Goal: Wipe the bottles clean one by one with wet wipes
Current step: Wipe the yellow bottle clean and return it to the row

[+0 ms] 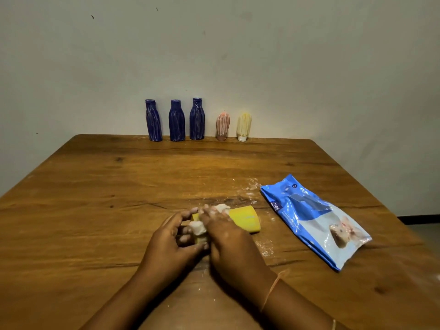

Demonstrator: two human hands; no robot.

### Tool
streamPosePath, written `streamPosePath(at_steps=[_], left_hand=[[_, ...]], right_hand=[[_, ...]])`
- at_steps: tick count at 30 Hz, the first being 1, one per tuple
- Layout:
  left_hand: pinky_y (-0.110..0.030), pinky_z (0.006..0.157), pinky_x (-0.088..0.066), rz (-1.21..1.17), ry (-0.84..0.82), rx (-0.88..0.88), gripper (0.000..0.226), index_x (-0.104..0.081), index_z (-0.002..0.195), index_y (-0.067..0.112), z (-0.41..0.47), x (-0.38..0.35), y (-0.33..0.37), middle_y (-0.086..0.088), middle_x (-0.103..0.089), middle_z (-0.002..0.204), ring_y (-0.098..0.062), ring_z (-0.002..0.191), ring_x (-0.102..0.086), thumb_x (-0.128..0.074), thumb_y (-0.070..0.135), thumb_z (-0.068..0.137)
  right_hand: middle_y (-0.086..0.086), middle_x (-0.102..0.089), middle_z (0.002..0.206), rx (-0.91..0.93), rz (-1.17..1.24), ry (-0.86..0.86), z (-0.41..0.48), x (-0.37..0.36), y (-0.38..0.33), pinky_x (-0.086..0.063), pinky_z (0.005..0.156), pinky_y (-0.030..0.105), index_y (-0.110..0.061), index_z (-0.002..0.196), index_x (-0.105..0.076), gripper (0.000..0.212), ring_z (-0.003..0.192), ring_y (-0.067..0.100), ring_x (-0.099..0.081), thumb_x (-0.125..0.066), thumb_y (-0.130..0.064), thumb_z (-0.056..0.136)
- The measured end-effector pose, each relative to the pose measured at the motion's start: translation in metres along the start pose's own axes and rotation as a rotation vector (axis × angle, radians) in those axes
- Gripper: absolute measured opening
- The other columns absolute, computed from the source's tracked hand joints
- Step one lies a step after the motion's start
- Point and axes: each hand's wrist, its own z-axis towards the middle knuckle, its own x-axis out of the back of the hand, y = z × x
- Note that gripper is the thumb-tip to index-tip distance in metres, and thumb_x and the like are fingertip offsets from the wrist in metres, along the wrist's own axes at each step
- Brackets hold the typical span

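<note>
A yellow bottle (245,219) lies on its side on the wooden table (95,198), near the front middle. My left hand (171,244) grips its cap end. My right hand (228,236) presses a crumpled white wet wipe (197,228) against the bottle, and part of the wipe pokes out beyond my fingers. Three dark blue bottles (177,120) streaked with white stand upright at the table's far edge. To their right stand a pink tube (222,126) and a pale yellow tube (244,126), both streaked and cap-down.
A blue wet-wipe pack (314,220) lies flat to the right of my hands. White smears and crumbs (252,186) dot the wood around the yellow bottle. A plain wall (309,67) rises right behind the row of bottles.
</note>
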Motion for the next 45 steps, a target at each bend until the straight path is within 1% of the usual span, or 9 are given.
streamPosePath(at_steps=[5,8,13,16,23,28,33,40,45], left_hand=[[-0.022,0.069,-0.057,0.027,-0.029,-0.066,0.07,-0.054,0.113,0.041,0.001,0.0,-0.001,-0.005,-0.061,0.1,-0.01,0.084,-0.068,-0.078,-0.006,0.067],[-0.015,0.067,-0.053,0.041,-0.028,-0.097,0.07,-0.054,0.113,0.041,0.001,0.0,-0.001,0.002,-0.058,0.109,-0.007,0.09,-0.066,-0.078,-0.006,0.067],[-0.017,0.073,-0.054,0.03,-0.042,-0.115,0.059,-0.059,0.116,0.029,0.001,-0.001,-0.002,0.004,-0.066,0.103,-0.002,0.087,-0.067,-0.076,-0.004,0.069],[-0.01,0.082,-0.048,0.059,0.032,-0.186,0.047,-0.061,0.108,0.038,0.0,-0.002,-0.003,0.017,-0.067,0.109,0.003,0.099,-0.063,-0.068,0.023,0.064],[-0.013,0.064,-0.053,0.041,-0.002,-0.115,0.068,-0.056,0.111,0.038,-0.002,-0.006,-0.001,0.001,-0.061,0.103,-0.002,0.083,-0.066,-0.077,-0.009,0.066],[-0.009,0.063,-0.051,0.071,-0.004,-0.106,0.073,-0.052,0.117,0.04,-0.003,-0.006,0.001,0.006,-0.055,0.108,0.007,0.087,-0.061,-0.077,-0.006,0.066],[-0.013,0.064,-0.052,0.012,0.001,-0.091,0.07,-0.056,0.116,0.036,-0.003,-0.009,0.002,0.006,-0.06,0.107,0.001,0.085,-0.065,-0.077,-0.008,0.066],[-0.02,0.064,-0.055,0.051,0.025,-0.15,0.044,-0.067,0.097,0.027,-0.003,-0.009,0.0,0.0,-0.067,0.093,-0.009,0.079,-0.067,-0.075,-0.004,0.068],[-0.011,0.061,-0.051,0.02,-0.019,-0.096,0.07,-0.054,0.118,0.032,-0.003,-0.01,0.002,0.001,-0.061,0.099,0.0,0.079,-0.066,-0.078,-0.007,0.066]], right_hand=[[0.006,-0.047,0.139,-0.191,-0.051,0.07,0.01,0.025,0.041,-0.019,0.109,0.017,-0.013,0.131,-0.051,0.05,0.132,0.014,-0.039,-0.043,0.002,0.084],[0.006,-0.046,0.141,-0.255,-0.099,0.101,0.012,0.025,0.037,-0.019,0.108,0.018,-0.012,0.134,-0.048,0.049,0.132,0.016,-0.037,-0.039,-0.002,0.086],[0.007,-0.022,0.153,-0.115,0.025,0.023,0.001,0.0,-0.015,0.005,0.111,0.018,-0.011,0.145,-0.025,0.07,0.143,0.014,-0.012,-0.011,-0.033,0.08],[0.008,-0.016,0.154,-0.019,0.013,-0.037,-0.003,-0.011,-0.031,0.011,0.113,0.026,-0.008,0.146,-0.018,0.071,0.143,0.014,-0.003,-0.011,-0.037,0.081],[-0.004,-0.034,0.148,-0.138,-0.003,0.049,0.002,0.011,0.022,0.003,0.109,0.01,-0.02,0.139,-0.041,0.056,0.138,0.002,-0.021,-0.021,-0.037,0.089],[0.002,-0.044,0.141,-0.258,-0.011,0.146,0.007,0.023,0.037,-0.009,0.117,0.033,-0.021,0.114,-0.066,0.036,0.142,0.02,-0.015,-0.042,-0.031,0.09],[0.004,-0.05,0.137,-0.192,0.016,0.17,0.01,0.01,0.011,-0.013,0.105,0.007,-0.013,0.125,-0.058,0.038,0.133,0.012,-0.036,-0.043,-0.01,0.089],[0.011,-0.064,0.119,-0.014,-0.017,0.042,0.007,0.003,-0.008,-0.043,0.096,0.034,-0.009,0.118,-0.062,0.052,0.113,0.023,-0.059,-0.033,-0.018,0.076],[0.007,-0.064,0.118,-0.175,-0.034,0.095,0.005,0.029,0.032,-0.03,0.095,0.008,-0.014,0.114,-0.066,0.04,0.112,0.014,-0.058,-0.051,0.0,0.08]])
